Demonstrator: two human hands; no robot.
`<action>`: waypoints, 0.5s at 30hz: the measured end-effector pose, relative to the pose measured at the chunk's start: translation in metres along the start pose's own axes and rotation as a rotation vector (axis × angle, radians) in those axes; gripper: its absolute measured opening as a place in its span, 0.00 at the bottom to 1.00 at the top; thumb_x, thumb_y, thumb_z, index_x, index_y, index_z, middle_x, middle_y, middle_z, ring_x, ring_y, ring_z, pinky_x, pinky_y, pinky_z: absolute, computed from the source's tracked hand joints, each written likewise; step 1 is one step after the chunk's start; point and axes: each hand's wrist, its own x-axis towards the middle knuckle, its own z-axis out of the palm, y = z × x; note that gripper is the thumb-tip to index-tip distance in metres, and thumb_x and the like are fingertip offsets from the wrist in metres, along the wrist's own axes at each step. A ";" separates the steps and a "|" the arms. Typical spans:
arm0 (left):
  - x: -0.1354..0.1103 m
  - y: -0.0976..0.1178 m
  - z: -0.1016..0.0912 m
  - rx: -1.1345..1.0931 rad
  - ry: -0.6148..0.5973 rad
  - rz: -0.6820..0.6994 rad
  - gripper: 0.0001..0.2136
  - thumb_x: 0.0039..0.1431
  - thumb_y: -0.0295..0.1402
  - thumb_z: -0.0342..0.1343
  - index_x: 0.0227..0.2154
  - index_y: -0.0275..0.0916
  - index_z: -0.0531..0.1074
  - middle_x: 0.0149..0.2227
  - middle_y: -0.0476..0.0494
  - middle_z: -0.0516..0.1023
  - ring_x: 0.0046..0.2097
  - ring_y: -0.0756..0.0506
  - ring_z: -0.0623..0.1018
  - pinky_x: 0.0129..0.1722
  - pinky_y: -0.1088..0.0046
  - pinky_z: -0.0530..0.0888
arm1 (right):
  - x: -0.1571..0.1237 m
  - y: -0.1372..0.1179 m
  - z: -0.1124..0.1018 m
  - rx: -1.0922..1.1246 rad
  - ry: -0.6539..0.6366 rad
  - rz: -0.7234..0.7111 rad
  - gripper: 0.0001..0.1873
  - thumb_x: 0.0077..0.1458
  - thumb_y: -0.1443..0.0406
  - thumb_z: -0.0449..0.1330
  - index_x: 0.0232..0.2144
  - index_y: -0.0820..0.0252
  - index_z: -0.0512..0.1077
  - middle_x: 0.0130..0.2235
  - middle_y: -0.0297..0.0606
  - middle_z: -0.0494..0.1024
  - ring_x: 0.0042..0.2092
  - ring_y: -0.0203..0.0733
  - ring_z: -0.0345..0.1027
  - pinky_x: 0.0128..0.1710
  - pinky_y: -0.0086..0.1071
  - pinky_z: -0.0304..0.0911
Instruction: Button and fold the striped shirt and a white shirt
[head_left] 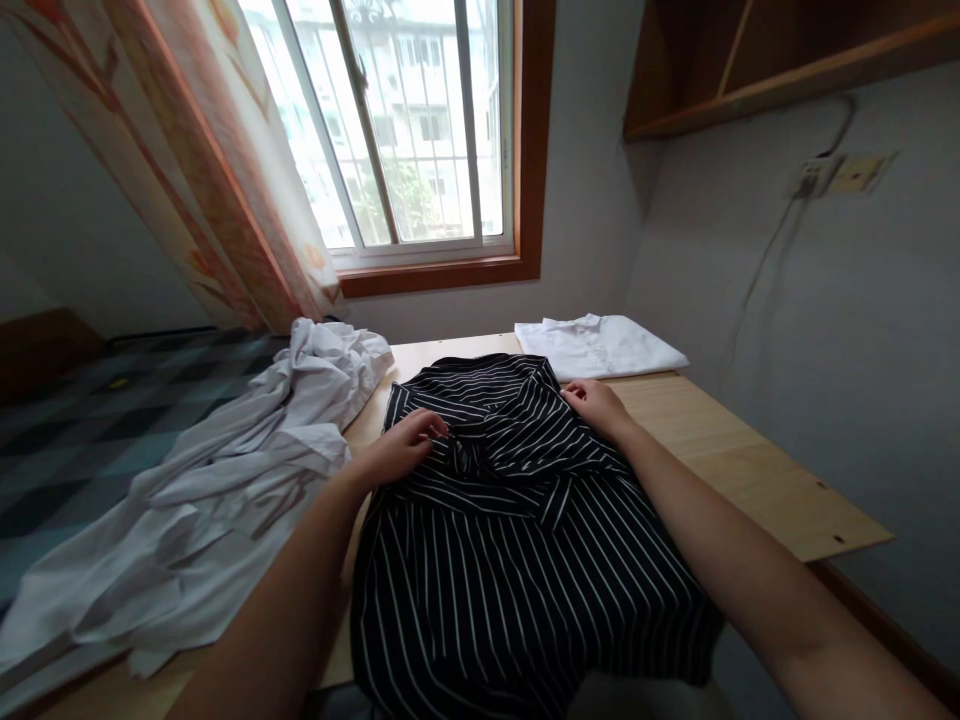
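Garment (517,560) across the board (750,470), left hand (409,445) over its far-left part, fingers curled; right hand (598,407) at its far-right edge, fingers narrow. Either gripping? Can't tell! Even, gentle tension should smooth it best.

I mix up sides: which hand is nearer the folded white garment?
The right hand, just in front of the folded white garment; the left hand is farther off, at the left side of the striped garment.
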 end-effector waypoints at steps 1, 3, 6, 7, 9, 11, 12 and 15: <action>0.001 -0.001 0.002 -0.048 0.050 -0.025 0.12 0.55 0.31 0.47 0.41 0.40 0.71 0.44 0.43 0.74 0.46 0.45 0.75 0.50 0.64 0.73 | 0.000 0.000 0.000 -0.007 -0.002 -0.005 0.15 0.61 0.58 0.56 0.34 0.62 0.78 0.35 0.41 0.81 0.35 0.40 0.71 0.33 0.28 0.57; 0.003 0.002 0.005 -0.118 0.131 -0.035 0.15 0.58 0.32 0.45 0.47 0.39 0.69 0.49 0.41 0.75 0.50 0.44 0.75 0.52 0.62 0.73 | -0.001 -0.001 -0.001 -0.028 -0.003 -0.012 0.18 0.62 0.55 0.54 0.33 0.61 0.78 0.34 0.41 0.81 0.35 0.40 0.70 0.32 0.29 0.56; 0.000 0.013 0.008 -0.171 0.094 0.043 0.18 0.63 0.35 0.46 0.55 0.42 0.65 0.58 0.42 0.72 0.58 0.43 0.72 0.60 0.58 0.68 | 0.000 -0.003 -0.001 -0.044 -0.011 -0.029 0.21 0.62 0.51 0.53 0.32 0.60 0.77 0.35 0.40 0.81 0.35 0.41 0.70 0.31 0.29 0.56; -0.001 0.018 0.010 -0.165 0.049 0.075 0.20 0.63 0.36 0.47 0.57 0.44 0.64 0.60 0.42 0.71 0.60 0.42 0.70 0.62 0.58 0.66 | 0.000 -0.003 -0.001 -0.045 -0.016 -0.037 0.22 0.62 0.50 0.53 0.33 0.60 0.77 0.35 0.40 0.81 0.35 0.41 0.70 0.31 0.29 0.56; -0.004 0.027 0.014 -0.111 -0.024 0.127 0.24 0.61 0.35 0.52 0.61 0.46 0.62 0.64 0.43 0.66 0.64 0.41 0.66 0.65 0.57 0.62 | 0.000 -0.004 0.000 -0.049 -0.031 -0.046 0.22 0.61 0.49 0.54 0.34 0.60 0.77 0.36 0.40 0.81 0.35 0.41 0.70 0.32 0.29 0.57; -0.004 0.034 0.020 -0.033 -0.054 0.150 0.30 0.57 0.31 0.54 0.64 0.48 0.58 0.66 0.44 0.63 0.66 0.41 0.63 0.66 0.57 0.60 | 0.001 -0.003 0.001 -0.058 -0.043 -0.042 0.22 0.61 0.49 0.54 0.35 0.59 0.77 0.37 0.41 0.80 0.35 0.41 0.71 0.32 0.29 0.57; -0.003 0.036 0.023 0.003 -0.056 0.154 0.32 0.56 0.29 0.55 0.65 0.48 0.57 0.66 0.44 0.62 0.66 0.41 0.62 0.66 0.56 0.59 | 0.001 -0.003 0.001 -0.063 -0.044 -0.041 0.22 0.61 0.49 0.54 0.35 0.59 0.78 0.37 0.41 0.80 0.35 0.41 0.71 0.32 0.29 0.58; 0.001 0.040 0.030 0.085 -0.057 0.173 0.33 0.55 0.27 0.55 0.65 0.48 0.57 0.64 0.43 0.64 0.65 0.40 0.63 0.65 0.54 0.60 | 0.001 -0.004 0.001 -0.074 -0.044 -0.044 0.22 0.62 0.49 0.54 0.34 0.59 0.78 0.38 0.41 0.80 0.36 0.41 0.71 0.33 0.29 0.58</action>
